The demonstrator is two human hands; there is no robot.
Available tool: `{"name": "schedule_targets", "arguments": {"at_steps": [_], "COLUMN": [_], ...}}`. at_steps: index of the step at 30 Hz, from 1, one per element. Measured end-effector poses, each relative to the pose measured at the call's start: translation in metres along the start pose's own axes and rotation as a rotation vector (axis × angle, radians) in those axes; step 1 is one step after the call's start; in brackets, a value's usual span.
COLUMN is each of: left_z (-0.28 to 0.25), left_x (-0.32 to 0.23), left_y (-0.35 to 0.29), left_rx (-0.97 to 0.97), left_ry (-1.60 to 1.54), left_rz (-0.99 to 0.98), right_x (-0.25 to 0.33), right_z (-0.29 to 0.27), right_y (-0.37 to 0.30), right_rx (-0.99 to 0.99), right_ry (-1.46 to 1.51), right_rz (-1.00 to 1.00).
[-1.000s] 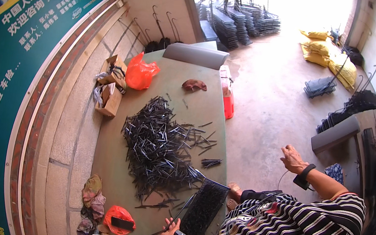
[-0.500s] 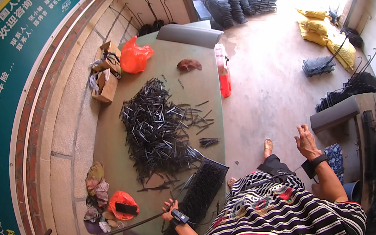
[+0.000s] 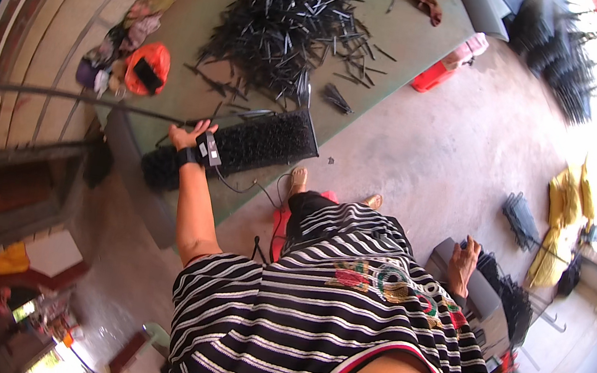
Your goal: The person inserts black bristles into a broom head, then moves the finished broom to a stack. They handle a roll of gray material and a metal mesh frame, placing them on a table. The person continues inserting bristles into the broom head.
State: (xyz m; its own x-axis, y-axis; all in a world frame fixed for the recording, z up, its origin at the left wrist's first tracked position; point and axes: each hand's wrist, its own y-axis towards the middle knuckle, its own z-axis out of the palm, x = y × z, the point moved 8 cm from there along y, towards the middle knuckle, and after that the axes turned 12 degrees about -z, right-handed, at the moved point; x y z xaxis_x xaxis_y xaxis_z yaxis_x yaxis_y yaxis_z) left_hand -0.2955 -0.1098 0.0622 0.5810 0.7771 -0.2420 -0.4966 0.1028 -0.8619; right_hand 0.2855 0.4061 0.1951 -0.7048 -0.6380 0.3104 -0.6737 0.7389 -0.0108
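Note:
A long black bristly block (image 3: 259, 140), like a wide brush, lies along the near edge of the green table (image 3: 405, 40). A thin dark rod (image 3: 80, 98) runs leftward from its end. My left hand (image 3: 190, 137) is closed round the rod at the end of the block, with a black device strapped to its wrist. My right hand (image 3: 464, 263) hangs out to the right, away from the table, fingers apart and nothing visible in it. Beyond the block spreads a large pile of black strips (image 3: 284, 22), with a small bundle of strips (image 3: 338, 98) beside it.
An orange bag (image 3: 155, 61) with a dark phone-like item lies near crumpled cloths (image 3: 142, 16). A red container (image 3: 439, 69) stands beside the table. Yellow sacks (image 3: 562, 218), a stack of dark racks (image 3: 521, 220) and a grey rounded bench (image 3: 450, 259) are on the right.
My view and body have turned to the right, so the table now sits further up and left. The right hand has lowered. My left hand stays at the rod beside the bristly block.

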Motion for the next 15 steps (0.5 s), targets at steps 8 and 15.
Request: {"name": "schedule_targets", "arguments": {"at_steps": [8, 15], "left_z": [-0.044, -0.088], "left_x": [0.069, 0.028], "left_y": [-0.107, -0.026], "left_rx": [-0.12, 0.068], "left_ry": [-0.089, -0.177], "left_rz": [0.084, -0.06], "right_x": [-0.09, -0.081], "right_z": [-0.04, -0.036], "right_y": [0.032, 0.088], "right_rx": [0.065, 0.109], "right_ry": [-0.048, 0.205], "right_rz": [-0.123, -0.109]}}
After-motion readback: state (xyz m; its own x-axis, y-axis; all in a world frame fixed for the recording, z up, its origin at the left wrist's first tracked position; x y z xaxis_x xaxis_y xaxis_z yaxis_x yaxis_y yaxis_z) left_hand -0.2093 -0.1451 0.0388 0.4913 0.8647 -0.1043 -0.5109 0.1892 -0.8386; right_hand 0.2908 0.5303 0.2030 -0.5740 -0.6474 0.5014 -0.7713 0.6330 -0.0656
